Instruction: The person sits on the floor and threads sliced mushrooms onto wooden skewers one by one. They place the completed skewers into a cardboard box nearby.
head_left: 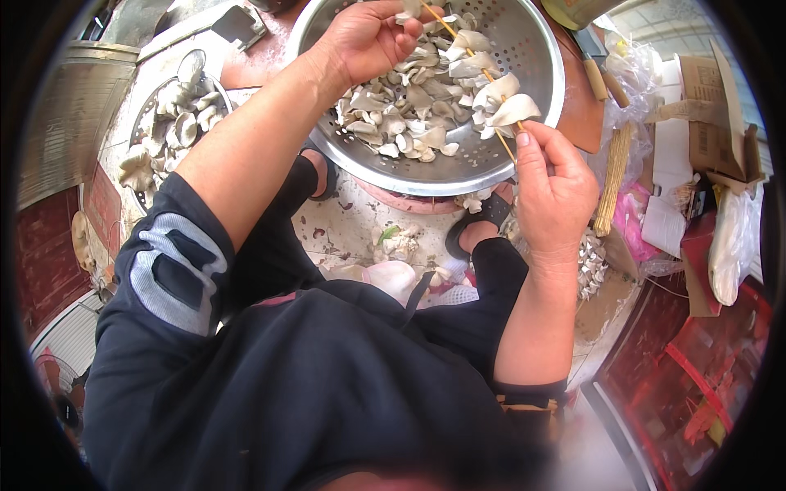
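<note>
My right hand (552, 184) grips the lower end of a bamboo skewer (447, 24) that slants up and to the left. Several pale oyster mushroom pieces (514, 110) are threaded along it, the largest just above my right thumb. A further length of stick shows below that piece. At the skewer's upper end, my left hand (376, 43) pinches a mushroom piece (410, 8), partly cut off by the picture's top edge. Both hands are over a perforated steel colander (424, 184), where many torn oyster mushrooms (405, 113) lie loose.
To the left stands a second colander (226, 92) of larger mushrooms (184, 129). On the right are wooden-handled knives (594, 80), a bundle of skewers (613, 178), a cardboard box (706, 116) and plastic bags (635, 98). Mushroom scraps (396, 244) litter the floor between my feet.
</note>
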### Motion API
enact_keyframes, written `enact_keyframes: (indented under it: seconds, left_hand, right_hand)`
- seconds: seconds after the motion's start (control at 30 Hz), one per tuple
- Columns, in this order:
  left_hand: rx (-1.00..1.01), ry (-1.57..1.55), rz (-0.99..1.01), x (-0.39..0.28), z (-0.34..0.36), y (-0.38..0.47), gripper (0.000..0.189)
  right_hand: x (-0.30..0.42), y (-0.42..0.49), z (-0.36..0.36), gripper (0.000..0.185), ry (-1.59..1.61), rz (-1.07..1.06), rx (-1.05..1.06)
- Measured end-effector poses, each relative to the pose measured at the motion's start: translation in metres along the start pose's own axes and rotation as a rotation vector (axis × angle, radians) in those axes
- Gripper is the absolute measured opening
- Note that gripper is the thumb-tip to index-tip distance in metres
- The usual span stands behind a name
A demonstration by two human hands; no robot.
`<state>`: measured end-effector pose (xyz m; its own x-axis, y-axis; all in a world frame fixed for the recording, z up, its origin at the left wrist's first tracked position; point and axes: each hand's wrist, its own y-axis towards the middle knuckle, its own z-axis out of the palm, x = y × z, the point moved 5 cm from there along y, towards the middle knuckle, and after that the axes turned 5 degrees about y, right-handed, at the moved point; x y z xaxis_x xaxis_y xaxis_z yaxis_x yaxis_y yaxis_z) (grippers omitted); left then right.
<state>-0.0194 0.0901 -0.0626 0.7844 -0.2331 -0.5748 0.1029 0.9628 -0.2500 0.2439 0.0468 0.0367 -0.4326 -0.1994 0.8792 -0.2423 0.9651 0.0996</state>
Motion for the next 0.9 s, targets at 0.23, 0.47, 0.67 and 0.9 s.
enact_keyframes:
  seconds: [0.23, 0.47, 0.67, 0.9]
  left_hand:
    - [-0.097, 0.218, -0.070, 0.007, 0.019, -0.006, 0.037]
    - [-0.160, 0.231, 0.005, 0.008, 0.027, -0.008, 0.019]
    - [-0.336, 0.127, 0.045, 0.002, 0.005, -0.002, 0.018]
    - [-0.369, 0.088, 0.046, 0.001, 0.001, -0.003, 0.017]
  right_hand:
    - [-0.003, 0.001, -0.001, 0.015, -0.010, 0.020, -0.032]
    - [-0.005, 0.001, -0.002, 0.016, -0.086, -0.048, -0.055]
    - [-0.001, -0.001, -0.001, 0.014, -0.054, 0.028, -0.037]
    - [0.001, -0.001, 0.002, 0.014, -0.074, 0.017, -0.024]
